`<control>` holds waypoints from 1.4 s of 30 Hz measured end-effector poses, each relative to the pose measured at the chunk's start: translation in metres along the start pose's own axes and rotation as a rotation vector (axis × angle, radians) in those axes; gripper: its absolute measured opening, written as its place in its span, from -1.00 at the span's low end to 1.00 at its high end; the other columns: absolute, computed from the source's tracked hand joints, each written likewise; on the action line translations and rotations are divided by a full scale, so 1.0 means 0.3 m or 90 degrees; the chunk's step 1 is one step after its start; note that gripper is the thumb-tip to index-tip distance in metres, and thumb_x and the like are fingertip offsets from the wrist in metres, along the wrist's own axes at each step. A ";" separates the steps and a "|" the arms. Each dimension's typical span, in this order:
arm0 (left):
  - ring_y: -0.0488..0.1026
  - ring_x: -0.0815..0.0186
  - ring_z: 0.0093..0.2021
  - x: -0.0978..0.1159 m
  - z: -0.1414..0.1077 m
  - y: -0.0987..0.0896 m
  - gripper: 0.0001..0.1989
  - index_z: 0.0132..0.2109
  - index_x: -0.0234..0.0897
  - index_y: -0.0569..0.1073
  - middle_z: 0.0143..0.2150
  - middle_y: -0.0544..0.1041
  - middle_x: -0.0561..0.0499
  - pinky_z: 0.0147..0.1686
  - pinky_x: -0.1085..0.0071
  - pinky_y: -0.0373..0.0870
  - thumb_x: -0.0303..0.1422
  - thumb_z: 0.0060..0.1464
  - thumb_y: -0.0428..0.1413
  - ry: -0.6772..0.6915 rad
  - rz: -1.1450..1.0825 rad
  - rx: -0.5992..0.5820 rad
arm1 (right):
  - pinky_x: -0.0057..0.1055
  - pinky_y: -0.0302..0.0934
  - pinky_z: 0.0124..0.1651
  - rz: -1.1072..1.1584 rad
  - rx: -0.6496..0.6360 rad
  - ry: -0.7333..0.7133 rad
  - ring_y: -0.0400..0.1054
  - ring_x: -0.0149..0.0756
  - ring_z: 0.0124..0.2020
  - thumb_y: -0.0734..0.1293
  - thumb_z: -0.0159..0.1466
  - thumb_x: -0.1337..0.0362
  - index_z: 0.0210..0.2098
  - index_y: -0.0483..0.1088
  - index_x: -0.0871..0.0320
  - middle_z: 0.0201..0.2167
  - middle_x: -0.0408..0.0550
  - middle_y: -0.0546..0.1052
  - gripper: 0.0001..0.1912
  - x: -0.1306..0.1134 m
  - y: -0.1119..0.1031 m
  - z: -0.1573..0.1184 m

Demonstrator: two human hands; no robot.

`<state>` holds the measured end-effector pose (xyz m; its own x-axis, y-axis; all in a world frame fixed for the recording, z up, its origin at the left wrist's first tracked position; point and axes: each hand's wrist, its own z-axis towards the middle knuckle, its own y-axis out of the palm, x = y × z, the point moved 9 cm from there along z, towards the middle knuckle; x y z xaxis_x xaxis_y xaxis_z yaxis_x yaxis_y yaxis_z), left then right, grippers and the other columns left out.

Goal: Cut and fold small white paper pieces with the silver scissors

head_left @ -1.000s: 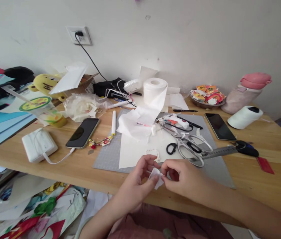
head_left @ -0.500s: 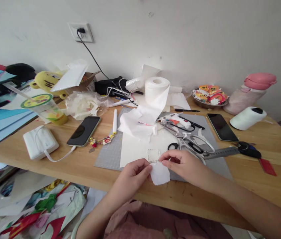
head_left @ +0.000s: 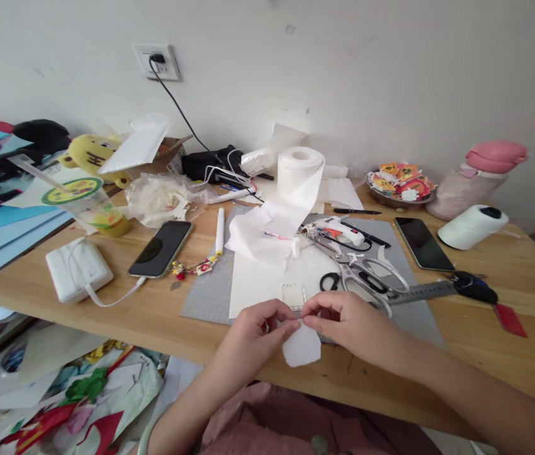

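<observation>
A small white piece with a ragged lower edge, paper or thin cloth, (head_left: 302,346) hangs in front of the table edge. My left hand (head_left: 263,328) pinches its top edge, and my right hand (head_left: 338,316) pinches the same edge just beside it; the fingertips nearly meet. Directly behind them, a small white square with dark marks along its border (head_left: 292,295) lies on a white sheet (head_left: 252,291). To the right of that square rest large scissors (head_left: 350,268), with a smaller black-handled pair (head_left: 330,281) by them. Whether a thread or needle is between my fingers cannot be made out.
A grey cutting mat (head_left: 205,294) lies under the sheet. Behind stands a tissue roll (head_left: 300,174). Phones (head_left: 160,249), a power bank (head_left: 78,270) and a drink cup (head_left: 90,205) are left; a metal ruler (head_left: 421,292), thread spool (head_left: 473,226) and bottle (head_left: 473,180) right.
Both hands have come closer together along the top edge of the white piece. The piece has moved slightly down toward me, and more of the marked square's right side is uncovered.
</observation>
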<state>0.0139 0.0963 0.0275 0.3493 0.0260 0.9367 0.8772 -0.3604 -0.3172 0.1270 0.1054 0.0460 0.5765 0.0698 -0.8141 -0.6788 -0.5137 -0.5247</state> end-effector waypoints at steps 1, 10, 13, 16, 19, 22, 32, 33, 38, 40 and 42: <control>0.26 0.41 -0.47 -0.003 0.003 -0.011 -0.80 -0.39 -0.29 0.39 -0.49 0.39 0.08 -0.47 0.51 0.18 -0.24 0.03 0.02 0.001 0.011 0.019 | -0.53 0.04 -0.46 -0.003 0.001 0.003 0.23 -0.45 -0.50 0.23 0.17 0.22 -0.35 0.45 0.14 -0.51 -0.17 0.45 -0.81 0.001 0.000 -0.001; 0.38 0.20 -0.08 -0.068 0.007 -0.230 -0.59 -0.16 -0.20 0.44 -0.06 0.45 -0.06 -0.11 0.26 0.27 -0.57 -0.11 -0.16 0.046 0.340 0.212 | -0.52 0.01 -0.51 -0.003 0.025 0.043 0.19 -0.45 -0.54 0.23 0.17 0.17 -0.34 0.45 0.13 -0.54 -0.17 0.43 -0.78 0.041 -0.042 -0.010; 0.29 0.14 0.05 -0.028 -0.014 -0.267 -0.60 -0.14 -0.24 0.43 0.03 0.38 -0.10 0.01 0.17 0.19 -0.56 -0.11 -0.13 0.101 0.370 0.286 | -0.51 0.05 -0.48 -0.018 0.036 0.037 0.22 -0.43 -0.51 0.23 0.17 0.17 -0.34 0.46 0.12 -0.50 -0.14 0.45 -0.79 0.039 -0.048 -0.005; 0.39 0.20 -0.16 -0.029 -0.004 -0.251 -0.77 -0.18 -0.24 0.42 -0.22 0.48 -0.06 -0.18 0.28 0.30 -0.36 0.04 -0.06 0.061 0.311 0.263 | -0.50 0.08 -0.45 -0.036 0.052 0.021 0.25 -0.41 -0.49 0.25 0.15 0.19 -0.35 0.46 0.13 -0.48 -0.13 0.47 -0.80 0.031 -0.051 0.009; 0.40 0.24 -0.27 -0.028 0.025 -0.199 -0.78 -0.31 -0.22 0.45 -0.33 0.50 -0.01 -0.26 0.35 0.29 -0.21 0.03 -0.01 0.043 0.273 0.190 | -0.49 0.09 -0.45 -0.047 0.066 0.010 0.25 -0.41 -0.49 0.24 0.16 0.20 -0.36 0.46 0.13 -0.48 -0.13 0.47 -0.80 0.024 -0.055 0.026; 0.39 0.27 -0.28 -0.014 0.046 -0.162 -0.77 -0.31 -0.21 0.48 -0.34 0.51 0.01 -0.25 0.37 0.27 -0.19 0.01 0.03 0.045 0.231 0.142 | -0.49 0.07 -0.47 -0.053 0.073 0.005 0.24 -0.42 -0.51 0.24 0.15 0.20 -0.37 0.46 0.12 -0.49 -0.14 0.47 -0.81 0.017 -0.057 0.038; 0.27 0.41 -0.46 -0.007 0.024 -0.067 -0.81 -0.42 -0.28 0.41 -0.50 0.41 0.10 -0.47 0.51 0.14 -0.28 0.03 0.01 -0.009 0.097 0.001 | -0.51 0.07 -0.46 -0.049 0.057 0.018 0.27 -0.43 -0.49 0.24 0.16 0.19 -0.34 0.42 0.10 -0.47 -0.17 0.47 -0.83 0.020 -0.026 0.007; 0.25 0.41 -0.47 -0.013 0.020 -0.066 -0.81 -0.42 -0.28 0.39 -0.51 0.39 0.11 -0.47 0.52 0.13 -0.28 0.04 0.00 -0.015 0.090 0.005 | -0.51 0.07 -0.46 -0.056 0.062 0.020 0.28 -0.43 -0.48 0.24 0.16 0.19 -0.33 0.40 0.09 -0.47 -0.18 0.46 -0.84 0.024 -0.024 0.000; 0.21 0.42 -0.47 -0.046 0.011 -0.056 -0.80 -0.42 -0.28 0.30 -0.53 0.29 0.13 -0.46 0.51 0.12 -0.27 0.07 -0.04 -0.031 0.031 0.016 | -0.51 0.02 -0.50 -0.067 0.084 0.061 0.18 -0.46 -0.57 0.28 0.12 0.14 -0.42 0.22 0.10 -0.56 -0.25 0.36 -0.82 0.069 0.000 -0.029; 0.20 0.42 -0.46 -0.059 0.011 -0.044 -0.80 -0.42 -0.28 0.28 -0.51 0.28 0.13 -0.45 0.51 0.12 -0.26 0.08 -0.04 -0.032 0.001 0.007 | -0.51 0.03 -0.48 -0.053 0.071 0.062 0.18 -0.46 -0.54 0.28 0.11 0.15 -0.43 0.18 0.11 -0.51 -0.24 0.37 -0.80 0.083 0.019 -0.030; 0.20 0.43 -0.46 -0.072 0.010 -0.028 -0.80 -0.41 -0.28 0.28 -0.51 0.29 0.13 -0.46 0.52 0.11 -0.25 0.07 -0.02 -0.040 -0.039 -0.011 | -0.51 0.03 -0.46 -0.051 0.057 0.065 0.17 -0.46 -0.52 0.28 0.11 0.17 -0.43 0.16 0.11 -0.50 -0.23 0.35 -0.80 0.094 0.032 -0.028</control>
<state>-0.0001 0.1015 0.0094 0.3152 0.1072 0.9430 0.8922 -0.3722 -0.2559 0.1405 0.0954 0.0202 0.6708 0.0178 -0.7415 -0.6640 -0.4311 -0.6110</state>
